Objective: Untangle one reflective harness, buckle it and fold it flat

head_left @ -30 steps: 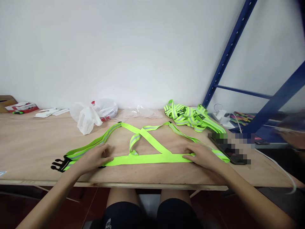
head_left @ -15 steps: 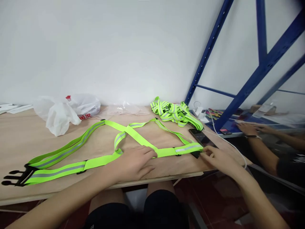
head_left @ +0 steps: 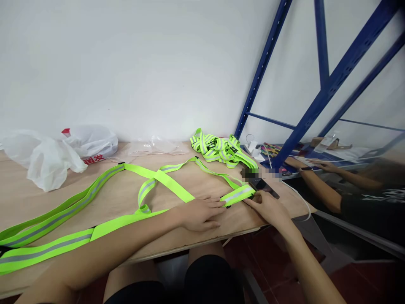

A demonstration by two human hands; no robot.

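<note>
A white plastic bag point(head_left: 53, 154) lies left of a heap of reflective straps point(head_left: 218, 148) on the wooden table point(head_left: 28, 190), with blue shelving point(head_left: 332, 80) and a co-worker's arm point(head_left: 316, 185) to its right.

both forearms bare, no sleeves showing, no watch or rings on the left hand point(head_left: 201, 213) or the right hand point(head_left: 267, 207), nails short and plain, and black shorts point(head_left: 209, 280) down below the fingers.

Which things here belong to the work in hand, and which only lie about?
In hand:
- strap vest
- left hand, flat on it
- right hand, at its end

Lying about:
- strap pile
- white bags
- phone
- clear wrap
</note>
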